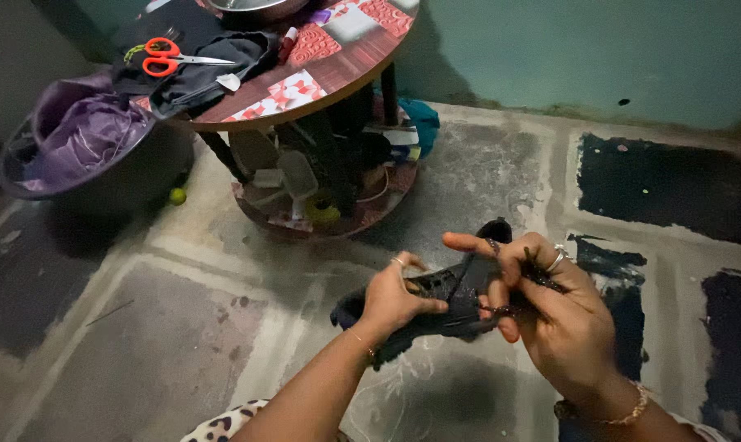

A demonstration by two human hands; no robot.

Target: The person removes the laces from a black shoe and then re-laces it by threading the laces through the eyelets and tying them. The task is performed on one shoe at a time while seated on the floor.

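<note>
two hands show, and one piece of black fabric (456, 299) stretched between them; one pair of orange-handled scissors (167, 57), one round table (350, 69), one dark basin (100, 176) with purple cloth (88, 131) in it, and one small yellow-green ball (177, 196) lie well beyond the hands; the black fabric sits between the two hands and is touched by both, its near end hanging below the left hand and its far end rising in a dark point just past the right hand's forefinger; the left hand (395, 299) comes up from the lower middle on a bare forearm, back of the hand upward, thumb pressed across the fabric and fingers curled under it, so it is clenched on the cloth; a thin bangle rings its wrist and a ring shows on one finger; the right hand (550, 315) enters from the lower right, palm turned toward the left hand, forefinger stretched out straight over the fabric, the other fingers bent and pinching a frilled black edge against the thumb; it wears a ring and a gold-coloured bracelet; whether it also holds a needle cannot be told; the table stands up and to the left of the left hand, the scissors lying on dark cloth on its top; the basin sits farther left still, the ball on the floor just beside it; under both hands is a patchy grey and black floor (182, 327).
</note>
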